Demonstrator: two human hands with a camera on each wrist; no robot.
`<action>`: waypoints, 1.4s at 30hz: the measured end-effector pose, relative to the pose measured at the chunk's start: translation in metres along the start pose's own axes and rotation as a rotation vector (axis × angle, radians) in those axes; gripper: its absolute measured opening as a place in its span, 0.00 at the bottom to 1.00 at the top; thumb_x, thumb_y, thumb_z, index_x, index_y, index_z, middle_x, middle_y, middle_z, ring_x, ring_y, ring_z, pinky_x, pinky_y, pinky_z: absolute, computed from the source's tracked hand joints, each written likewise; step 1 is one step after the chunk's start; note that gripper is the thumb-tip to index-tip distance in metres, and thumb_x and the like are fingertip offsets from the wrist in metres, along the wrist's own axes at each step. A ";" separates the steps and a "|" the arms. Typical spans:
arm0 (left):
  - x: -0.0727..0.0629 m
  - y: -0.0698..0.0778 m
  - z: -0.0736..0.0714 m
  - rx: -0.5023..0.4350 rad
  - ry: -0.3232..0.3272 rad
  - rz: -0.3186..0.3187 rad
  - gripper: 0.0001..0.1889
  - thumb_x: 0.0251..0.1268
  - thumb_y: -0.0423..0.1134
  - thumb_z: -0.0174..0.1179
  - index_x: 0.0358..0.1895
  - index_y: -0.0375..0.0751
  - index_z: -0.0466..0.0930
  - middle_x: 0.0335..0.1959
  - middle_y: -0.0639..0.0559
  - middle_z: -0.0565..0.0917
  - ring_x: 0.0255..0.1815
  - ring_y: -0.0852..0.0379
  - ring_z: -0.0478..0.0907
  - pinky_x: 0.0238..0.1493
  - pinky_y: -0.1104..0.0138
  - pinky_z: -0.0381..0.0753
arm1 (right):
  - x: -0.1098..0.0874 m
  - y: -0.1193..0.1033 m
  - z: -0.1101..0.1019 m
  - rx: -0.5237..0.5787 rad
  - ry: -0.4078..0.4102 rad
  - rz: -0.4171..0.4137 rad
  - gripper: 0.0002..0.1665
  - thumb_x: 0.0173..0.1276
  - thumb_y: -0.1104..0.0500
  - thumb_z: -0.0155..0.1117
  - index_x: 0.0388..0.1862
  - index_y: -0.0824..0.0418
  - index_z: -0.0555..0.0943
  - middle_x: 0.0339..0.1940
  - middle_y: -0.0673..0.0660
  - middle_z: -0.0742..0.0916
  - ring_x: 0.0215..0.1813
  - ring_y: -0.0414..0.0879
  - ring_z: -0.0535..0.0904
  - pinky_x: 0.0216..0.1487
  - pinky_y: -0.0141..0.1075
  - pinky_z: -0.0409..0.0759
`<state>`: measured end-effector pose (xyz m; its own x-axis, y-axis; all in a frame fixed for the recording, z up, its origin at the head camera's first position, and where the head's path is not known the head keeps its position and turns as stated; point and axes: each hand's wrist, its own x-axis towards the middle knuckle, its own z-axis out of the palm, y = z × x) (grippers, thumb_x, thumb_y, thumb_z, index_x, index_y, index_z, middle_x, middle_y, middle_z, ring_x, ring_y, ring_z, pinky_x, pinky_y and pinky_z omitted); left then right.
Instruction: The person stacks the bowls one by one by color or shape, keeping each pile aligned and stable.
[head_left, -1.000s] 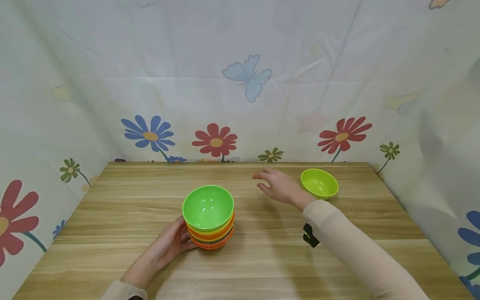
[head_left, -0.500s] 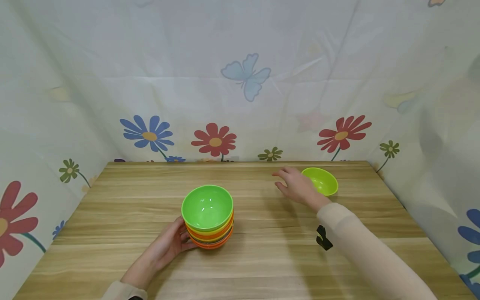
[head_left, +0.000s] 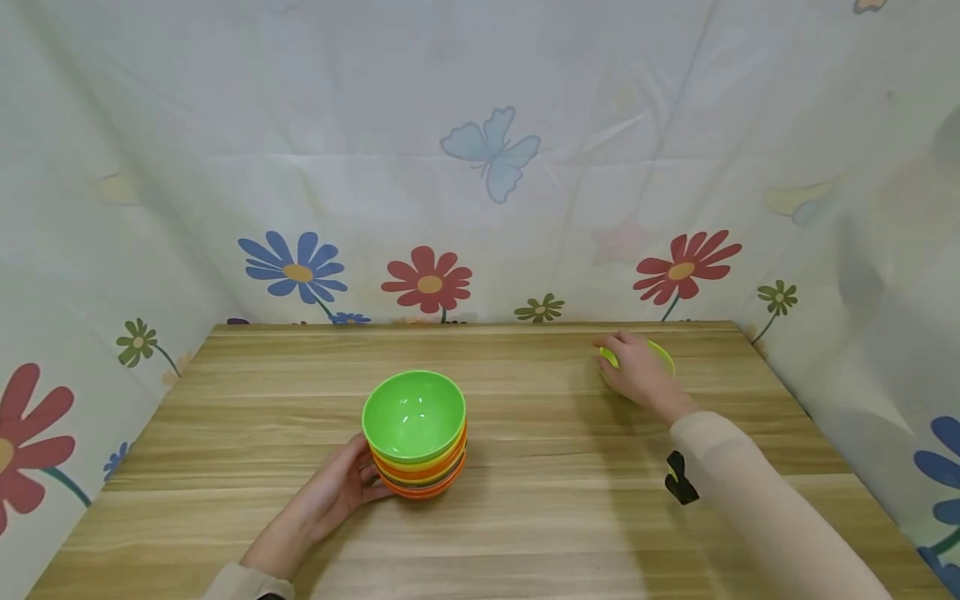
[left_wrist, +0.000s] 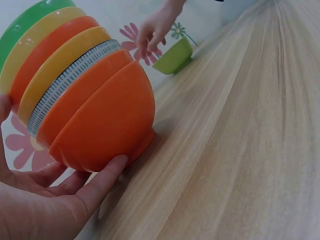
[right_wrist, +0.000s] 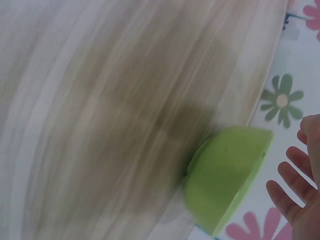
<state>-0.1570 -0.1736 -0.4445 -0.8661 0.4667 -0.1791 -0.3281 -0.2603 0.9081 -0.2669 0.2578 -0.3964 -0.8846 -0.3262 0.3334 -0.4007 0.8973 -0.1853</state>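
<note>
A stack of nested bowls stands left of the table's middle, its top one a bright green bowl [head_left: 415,417]. Below, the left wrist view shows yellow and orange bowls, a bowl with a striped pattern [left_wrist: 76,84] and an orange bowl [left_wrist: 112,117] at the bottom. My left hand [head_left: 337,492] holds the stack from the left, one digit low against the bottom bowl. At the back right, my right hand [head_left: 637,367] hovers over a lime-green bowl [head_left: 663,356], partly covering it. In the right wrist view, its loosely bent fingers [right_wrist: 295,182] are apart from that bowl's rim.
A wood-grain table [head_left: 525,517] lies under everything. Behind and beside it hangs a pale curtain [head_left: 360,167] printed with flowers and a butterfly. A black band piece [head_left: 681,479] shows by the right sleeve.
My right hand has moved right, from beside the lime-green bowl to over it. The left hand and the stack have stayed in place.
</note>
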 end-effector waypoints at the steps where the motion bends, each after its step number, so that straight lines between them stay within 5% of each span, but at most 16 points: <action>1: 0.000 0.000 0.000 0.002 0.001 -0.001 0.17 0.73 0.53 0.37 0.55 0.55 0.71 0.52 0.59 0.77 0.55 0.58 0.73 0.58 0.50 0.71 | -0.002 0.003 0.000 -0.017 0.004 0.008 0.17 0.61 0.62 0.62 0.49 0.66 0.78 0.41 0.65 0.79 0.42 0.60 0.76 0.43 0.51 0.77; 11: -0.001 0.001 0.000 0.002 0.019 -0.008 0.19 0.72 0.54 0.38 0.57 0.51 0.69 0.52 0.58 0.77 0.54 0.58 0.73 0.58 0.49 0.71 | -0.015 0.020 -0.003 -0.120 -0.061 0.127 0.19 0.61 0.59 0.62 0.51 0.66 0.78 0.44 0.66 0.77 0.47 0.60 0.73 0.47 0.53 0.76; 23: 0.000 0.000 -0.001 -0.001 0.008 -0.007 0.17 0.73 0.53 0.38 0.56 0.55 0.70 0.52 0.59 0.77 0.55 0.58 0.73 0.58 0.50 0.71 | -0.025 0.042 -0.007 -0.106 -0.038 0.258 0.21 0.62 0.61 0.60 0.53 0.69 0.75 0.49 0.71 0.76 0.50 0.66 0.72 0.46 0.58 0.75; 42: 0.000 0.000 -0.001 0.001 0.013 -0.004 0.18 0.72 0.53 0.39 0.57 0.53 0.69 0.53 0.58 0.76 0.55 0.57 0.72 0.58 0.49 0.71 | -0.023 0.054 -0.015 -0.064 -0.174 0.484 0.25 0.64 0.60 0.52 0.54 0.77 0.70 0.50 0.78 0.72 0.50 0.72 0.71 0.45 0.59 0.74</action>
<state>-0.1576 -0.1744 -0.4454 -0.8695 0.4570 -0.1873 -0.3311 -0.2579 0.9077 -0.2645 0.3181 -0.4004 -0.9938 0.0908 0.0643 0.0746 0.9723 -0.2215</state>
